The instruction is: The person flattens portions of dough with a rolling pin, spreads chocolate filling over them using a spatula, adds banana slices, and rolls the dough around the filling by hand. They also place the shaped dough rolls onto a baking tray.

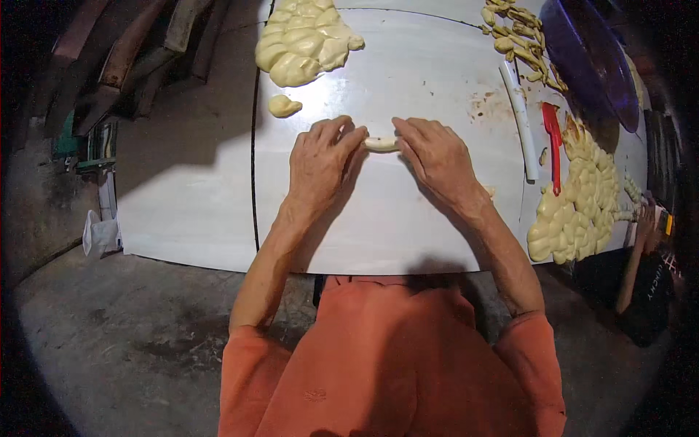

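A short, slightly curved dough roll (381, 144), pale with a dark speck, lies across the middle of the white tabletop. My left hand (324, 156) holds its left end with bent fingers, and my right hand (439, 156) grips its right end the same way. Only the stretch between the hands shows; the ends are hidden by my fingers. Beyond my left hand sits a small loose lump of dough (284, 106). Farther back is a spread heap of smooth, pale yellow dough pieces (306, 44).
At the right lie another dough heap (575, 207), a red long-handled tool (553, 146) and a white rod (518, 120). Yellowish strips with brown edges (513, 33) sit by a purple basin (593, 58). A co-worker's arm (633, 266) reaches in at the far right.
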The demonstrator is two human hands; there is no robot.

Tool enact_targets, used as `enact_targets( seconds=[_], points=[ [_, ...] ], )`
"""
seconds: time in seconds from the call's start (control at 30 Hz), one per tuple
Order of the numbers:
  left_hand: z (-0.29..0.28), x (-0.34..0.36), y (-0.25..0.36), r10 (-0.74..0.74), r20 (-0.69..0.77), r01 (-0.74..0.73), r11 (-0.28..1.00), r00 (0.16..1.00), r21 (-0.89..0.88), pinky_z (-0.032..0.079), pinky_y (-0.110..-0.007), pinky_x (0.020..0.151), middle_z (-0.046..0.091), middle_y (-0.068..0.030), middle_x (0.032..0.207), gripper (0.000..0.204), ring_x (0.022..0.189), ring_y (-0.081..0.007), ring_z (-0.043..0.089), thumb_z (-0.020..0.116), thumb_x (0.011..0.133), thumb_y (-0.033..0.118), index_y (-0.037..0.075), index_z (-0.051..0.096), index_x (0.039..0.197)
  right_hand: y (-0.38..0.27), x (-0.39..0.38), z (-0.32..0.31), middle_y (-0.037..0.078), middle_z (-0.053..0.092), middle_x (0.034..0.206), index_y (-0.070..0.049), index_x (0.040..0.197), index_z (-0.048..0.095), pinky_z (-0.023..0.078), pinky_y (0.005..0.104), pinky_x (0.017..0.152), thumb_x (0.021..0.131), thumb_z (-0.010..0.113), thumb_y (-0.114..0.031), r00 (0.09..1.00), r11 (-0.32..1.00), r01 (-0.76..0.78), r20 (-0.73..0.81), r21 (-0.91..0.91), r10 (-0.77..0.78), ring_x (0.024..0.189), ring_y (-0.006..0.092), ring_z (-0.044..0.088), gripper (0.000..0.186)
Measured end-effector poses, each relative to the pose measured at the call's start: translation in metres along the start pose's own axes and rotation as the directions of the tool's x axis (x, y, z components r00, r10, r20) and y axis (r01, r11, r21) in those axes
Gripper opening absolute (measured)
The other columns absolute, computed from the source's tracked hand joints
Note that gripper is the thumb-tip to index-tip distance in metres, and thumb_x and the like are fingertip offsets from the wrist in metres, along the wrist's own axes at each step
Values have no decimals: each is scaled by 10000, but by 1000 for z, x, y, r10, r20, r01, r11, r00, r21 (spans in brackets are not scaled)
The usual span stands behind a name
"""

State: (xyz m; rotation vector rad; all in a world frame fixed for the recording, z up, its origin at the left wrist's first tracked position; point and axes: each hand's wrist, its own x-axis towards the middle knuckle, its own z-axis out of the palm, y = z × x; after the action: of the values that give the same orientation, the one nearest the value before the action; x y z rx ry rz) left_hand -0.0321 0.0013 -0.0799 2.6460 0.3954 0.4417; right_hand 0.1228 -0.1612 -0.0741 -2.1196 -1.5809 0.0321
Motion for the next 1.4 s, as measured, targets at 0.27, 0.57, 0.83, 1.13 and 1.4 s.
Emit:
enact_targets(
  seconds=[0.27,0.57,0.83,1.13,1.4],
  points=[
    [-1,14,-1,21,0,-20,996,1000,-83,541,-423,816,705,-101,1008,250,958,-298,667,797,807,132,85,750,1048,17,12,2,141,663,956,-31,1086,677,518,430,813,907,632,-139,986,990,-11,165,142,-13,914,325,650,214],
    [12,35,64,98,64,-71,939,993,-338,563,-416,740,707,-134,927,257,845,-329,699,742,865,156,58,733,1103,47,-25,-91,167,696,941,31,1084,706,529,372,765,923,637,-165,914,887,-350,315,302,254,833,279,672,262],
    [58,19,116,191,184,-137,953,964,-271,517,-432,737,667,-89,958,324,851,-307,644,763,849,223,80,703,1133,65,-103,-94,173,661,1069,11,1167,684,514,429,871,954,622,-176,933,935,-309,246,175,262,992,353,631,290],
    [60,14,115,187,258,-146,975,948,-169,522,-429,766,662,-78,997,380,899,-279,645,830,778,223,78,674,1093,75,-110,-87,143,649,1108,-22,1165,669,505,437,885,814,779,-252,945,982,-163,300,99,126,1028,331,622,433],
    [61,17,113,180,138,-145,962,974,-229,561,-424,766,687,-93,957,306,889,-310,677,814,726,98,47,703,1007,83,-116,-87,159,645,989,-29,1114,649,509,457,825,811,762,-201,977,980,-127,188,154,97,935,354,631,367]
  ],
)
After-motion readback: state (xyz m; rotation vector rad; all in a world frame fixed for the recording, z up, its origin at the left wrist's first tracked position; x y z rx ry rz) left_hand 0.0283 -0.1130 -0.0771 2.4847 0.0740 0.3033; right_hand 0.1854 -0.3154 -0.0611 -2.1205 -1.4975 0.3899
